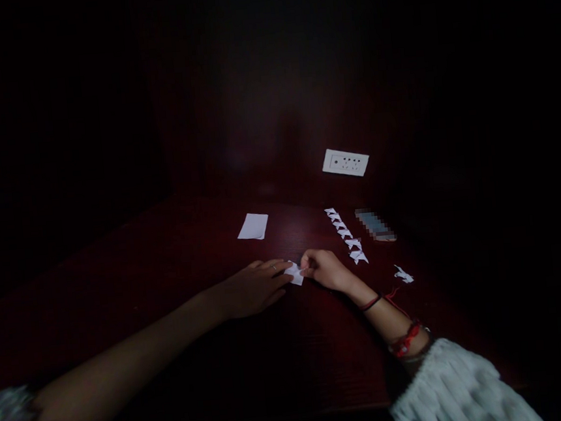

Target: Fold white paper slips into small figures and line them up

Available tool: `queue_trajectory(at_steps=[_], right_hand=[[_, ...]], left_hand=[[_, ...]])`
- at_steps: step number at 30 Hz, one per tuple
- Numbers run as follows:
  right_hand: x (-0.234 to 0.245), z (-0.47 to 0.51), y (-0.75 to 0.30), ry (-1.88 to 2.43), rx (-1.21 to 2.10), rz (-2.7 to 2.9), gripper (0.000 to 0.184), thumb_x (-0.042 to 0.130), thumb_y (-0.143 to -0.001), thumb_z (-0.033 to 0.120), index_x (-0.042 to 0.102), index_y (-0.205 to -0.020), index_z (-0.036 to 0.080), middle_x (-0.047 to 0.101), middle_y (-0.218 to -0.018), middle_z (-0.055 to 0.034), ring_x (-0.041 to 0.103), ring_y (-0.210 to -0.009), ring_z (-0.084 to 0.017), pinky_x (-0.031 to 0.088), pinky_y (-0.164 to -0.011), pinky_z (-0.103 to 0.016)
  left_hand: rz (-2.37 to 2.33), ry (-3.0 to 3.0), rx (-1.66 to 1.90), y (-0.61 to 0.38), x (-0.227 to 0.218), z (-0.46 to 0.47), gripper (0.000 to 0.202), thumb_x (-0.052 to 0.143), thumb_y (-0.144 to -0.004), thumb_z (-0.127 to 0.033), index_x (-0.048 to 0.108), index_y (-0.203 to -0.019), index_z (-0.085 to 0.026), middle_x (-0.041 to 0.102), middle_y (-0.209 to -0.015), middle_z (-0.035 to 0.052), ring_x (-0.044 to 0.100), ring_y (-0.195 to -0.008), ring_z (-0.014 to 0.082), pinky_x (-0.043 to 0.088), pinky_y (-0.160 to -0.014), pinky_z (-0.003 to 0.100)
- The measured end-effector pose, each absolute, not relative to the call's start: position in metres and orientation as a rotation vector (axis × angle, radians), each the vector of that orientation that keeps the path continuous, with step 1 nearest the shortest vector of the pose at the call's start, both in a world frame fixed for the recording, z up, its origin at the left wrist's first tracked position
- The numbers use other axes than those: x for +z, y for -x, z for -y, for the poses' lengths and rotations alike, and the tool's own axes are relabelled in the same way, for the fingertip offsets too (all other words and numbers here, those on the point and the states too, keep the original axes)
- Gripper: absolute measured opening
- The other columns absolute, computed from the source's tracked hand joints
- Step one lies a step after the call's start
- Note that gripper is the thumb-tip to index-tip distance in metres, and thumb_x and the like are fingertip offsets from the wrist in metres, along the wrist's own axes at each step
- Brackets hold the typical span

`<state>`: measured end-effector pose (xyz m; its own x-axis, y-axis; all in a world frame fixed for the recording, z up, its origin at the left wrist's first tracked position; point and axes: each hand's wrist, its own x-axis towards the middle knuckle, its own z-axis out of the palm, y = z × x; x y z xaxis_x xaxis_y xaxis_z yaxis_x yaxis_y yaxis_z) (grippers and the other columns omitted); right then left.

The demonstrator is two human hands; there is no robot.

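In the head view, a small white paper (294,273) lies on the dark red worktop (167,260), between the two hands. The left hand (255,288) lies flat, fingers stretched toward the right, their tips on the paper's left side. The right hand (327,268) is narrowed to a pinch, thumb and forefinger together at the paper's right edge. One corner of the paper points toward the wearer; fingers cover its sides, so I cannot tell its long axis. Beyond the left hand lies a white sheet (253,226). Past the right hand, a row of folded papers (344,232) slants from far left to near right, beside a pixelated flat object (375,224). A jagged white scrap (404,274) lies nearer.
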<state>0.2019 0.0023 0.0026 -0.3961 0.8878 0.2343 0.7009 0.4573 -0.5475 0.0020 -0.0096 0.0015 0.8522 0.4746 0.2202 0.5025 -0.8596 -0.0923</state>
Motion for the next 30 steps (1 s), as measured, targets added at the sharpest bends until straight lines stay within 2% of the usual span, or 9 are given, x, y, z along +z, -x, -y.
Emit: queue_trajectory(at_steps=[6, 15, 19, 30], right_hand=[[0.0068, 0.0024, -0.2015, 1.238, 0.601, 2.134, 0.015, 0.059, -0.060, 0.014, 0.057, -0.075, 0.015, 0.058, -0.066, 0.0008, 0.051, -0.057, -0.006, 0.039, -0.056, -0.017], [0.0002, -0.0014, -0.2090, 1.229, 0.846, 2.193, 0.016, 0.060, -0.061, 0.022, 0.065, -0.075, 0.016, 0.064, -0.073, -0.0016, 0.056, -0.067, -0.011, 0.042, -0.062, -0.021], [0.0024, 0.0001, -0.2101, 1.145, 0.830, 2.259, 0.016, 0.060, -0.061, 0.021, 0.066, -0.075, 0.018, 0.064, -0.080, -0.0020, 0.056, -0.070, -0.011, 0.042, -0.066, -0.022], [0.0066, 0.0061, -0.2078, 1.107, 0.674, 2.316, 0.013, 0.057, -0.064, 0.016, 0.065, -0.074, 0.018, 0.064, -0.079, -0.0008, 0.057, -0.073, -0.011, 0.042, -0.069, -0.022]], left_hand=[[0.721, 2.904, -0.248, -0.0001, -0.0002, 0.0099, 0.036, 0.029, -0.085, -0.029, 0.032, -0.120, -0.020, 0.035, -0.125, 0.0068, 0.030, -0.114, 0.0187, 0.027, -0.088, 0.033], [0.734, 2.972, -0.156, 0.0045, 0.0003, 0.0084, 0.039, 0.029, -0.085, -0.032, 0.028, -0.123, -0.021, 0.026, -0.130, 0.0062, 0.026, -0.117, 0.0203, 0.025, -0.090, 0.034], [0.740, 2.983, -0.179, 0.0051, -0.0022, 0.0074, 0.039, 0.029, -0.085, -0.033, 0.030, -0.122, -0.022, 0.027, -0.130, 0.0055, 0.025, -0.117, 0.0206, 0.024, -0.091, 0.034], [0.727, 2.995, -0.252, 0.0039, -0.0033, 0.0077, 0.038, 0.032, -0.084, -0.031, 0.031, -0.121, -0.022, 0.028, -0.130, 0.0052, 0.028, -0.116, 0.0213, 0.026, -0.089, 0.034]])
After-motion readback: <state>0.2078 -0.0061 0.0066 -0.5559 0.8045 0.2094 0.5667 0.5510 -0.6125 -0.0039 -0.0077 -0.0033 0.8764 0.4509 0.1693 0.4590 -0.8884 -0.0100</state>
